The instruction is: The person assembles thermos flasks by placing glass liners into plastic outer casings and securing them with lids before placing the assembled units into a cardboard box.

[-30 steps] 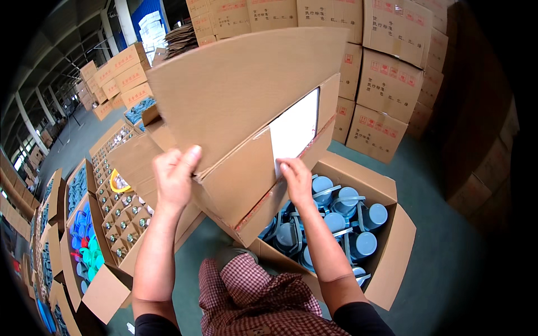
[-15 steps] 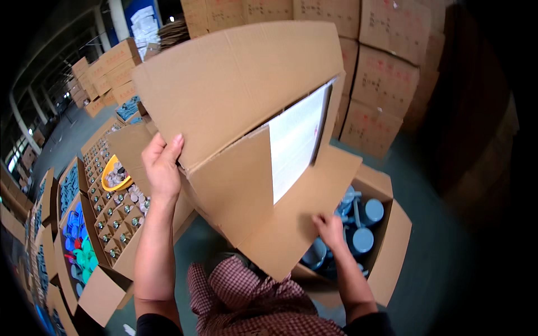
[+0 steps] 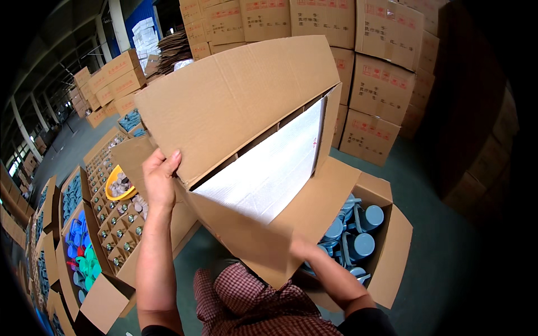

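A large open cardboard box (image 3: 241, 95) is tilted up in front of me, its flaps spread. Inside it shows a white sheet (image 3: 269, 173), with dark gaps and cardboard dividers along its far edge. My left hand (image 3: 161, 176) grips the box at its left corner, thumb on the far flap and the fingers behind. My right hand (image 3: 302, 250) is at the box's near flaps; motion blur hides its fingers. Right of it stands another open carton (image 3: 392, 255) of blue-grey lidded cups (image 3: 363, 244) with handles, partly covered by a flap of the tilted box.
To the left is a divided carton (image 3: 120, 224) of shiny-topped items, with a yellow bowl (image 3: 116, 193) of small round pieces on it. Beyond lie boxes of blue and green plastic parts (image 3: 87, 260). Stacked sealed cartons (image 3: 378, 89) stand behind.
My right hand has moved left and nearer to me. The flap that covered the left part of the white sheet is folded back, baring more of it. My left hand keeps its grip.
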A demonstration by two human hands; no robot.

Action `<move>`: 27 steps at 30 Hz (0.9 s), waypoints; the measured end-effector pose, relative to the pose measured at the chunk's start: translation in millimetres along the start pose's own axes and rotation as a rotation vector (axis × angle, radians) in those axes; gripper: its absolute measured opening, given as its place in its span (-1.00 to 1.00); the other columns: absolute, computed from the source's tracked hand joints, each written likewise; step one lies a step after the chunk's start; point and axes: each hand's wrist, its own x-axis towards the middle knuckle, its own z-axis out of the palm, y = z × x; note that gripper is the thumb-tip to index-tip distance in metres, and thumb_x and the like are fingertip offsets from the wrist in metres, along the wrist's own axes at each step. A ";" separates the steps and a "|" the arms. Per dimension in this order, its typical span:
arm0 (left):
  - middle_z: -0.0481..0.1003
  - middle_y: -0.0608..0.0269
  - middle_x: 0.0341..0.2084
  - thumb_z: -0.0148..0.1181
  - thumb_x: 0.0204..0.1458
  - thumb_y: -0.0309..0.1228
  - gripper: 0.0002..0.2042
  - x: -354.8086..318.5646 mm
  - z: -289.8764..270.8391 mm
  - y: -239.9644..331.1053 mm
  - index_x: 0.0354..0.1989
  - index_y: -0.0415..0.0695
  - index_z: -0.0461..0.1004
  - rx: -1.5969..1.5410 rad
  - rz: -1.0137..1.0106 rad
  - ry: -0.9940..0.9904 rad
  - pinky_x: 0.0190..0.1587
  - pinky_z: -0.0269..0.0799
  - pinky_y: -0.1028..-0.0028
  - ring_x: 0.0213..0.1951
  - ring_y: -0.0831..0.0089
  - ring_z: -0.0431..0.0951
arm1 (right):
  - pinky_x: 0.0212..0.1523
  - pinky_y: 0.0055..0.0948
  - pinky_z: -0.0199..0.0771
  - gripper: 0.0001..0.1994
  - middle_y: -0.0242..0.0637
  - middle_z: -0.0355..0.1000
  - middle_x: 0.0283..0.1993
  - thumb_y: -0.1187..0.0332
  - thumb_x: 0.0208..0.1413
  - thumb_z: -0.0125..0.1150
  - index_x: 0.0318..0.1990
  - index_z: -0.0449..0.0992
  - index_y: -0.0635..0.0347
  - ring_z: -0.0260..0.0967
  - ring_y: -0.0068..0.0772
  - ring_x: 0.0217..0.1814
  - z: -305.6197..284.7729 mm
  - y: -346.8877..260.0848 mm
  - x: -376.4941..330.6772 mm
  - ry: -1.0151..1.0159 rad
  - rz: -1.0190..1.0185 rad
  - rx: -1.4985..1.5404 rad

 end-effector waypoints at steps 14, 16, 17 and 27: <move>0.52 0.09 -0.22 0.06 0.09 -0.33 -0.68 -6.3 -0.5 21.7 -0.10 -0.34 0.43 0.847 -0.039 -0.020 -0.06 0.35 0.42 -0.18 0.29 0.49 | -0.36 -0.33 0.46 -0.57 -0.14 0.43 -0.53 0.01 0.19 -0.15 -0.28 0.42 0.26 0.43 -0.26 -0.53 -57.3 -192.4 45.9 0.506 -0.016 -0.777; 0.37 -0.03 -0.01 0.08 0.07 -0.29 -0.59 -15.6 -22.1 -5.3 0.04 -0.29 0.34 0.836 0.239 -0.085 0.09 0.23 0.33 0.05 0.13 0.34 | -0.53 -0.44 0.41 -0.60 -0.28 0.36 -0.57 0.06 0.19 -0.06 -0.34 0.42 0.30 0.35 -0.47 -0.56 -81.3 -196.4 3.5 0.608 -0.012 -0.603; 0.30 -0.10 0.10 0.09 0.06 -0.27 -0.53 -17.0 -26.3 -19.8 0.11 -0.26 0.29 0.819 0.384 -0.126 0.17 0.16 0.28 0.16 0.05 0.27 | -0.47 -0.47 0.38 -0.63 -0.33 0.37 -0.50 0.11 0.18 -0.02 -0.31 0.45 0.32 0.32 -0.54 -0.48 -106.4 -190.4 -23.6 0.676 -0.064 -0.672; -0.16 0.12 0.35 0.00 0.05 0.00 -0.29 -71.8 88.6 -212.4 0.31 -0.12 0.00 0.912 0.056 -0.738 0.33 -0.11 0.32 0.37 0.23 -0.22 | -0.27 -0.67 0.21 -0.87 -0.46 0.34 -0.39 0.39 0.07 0.11 -0.29 0.46 0.27 0.23 -0.66 -0.33 -196.3 -90.9 -352.9 1.487 -0.223 -0.538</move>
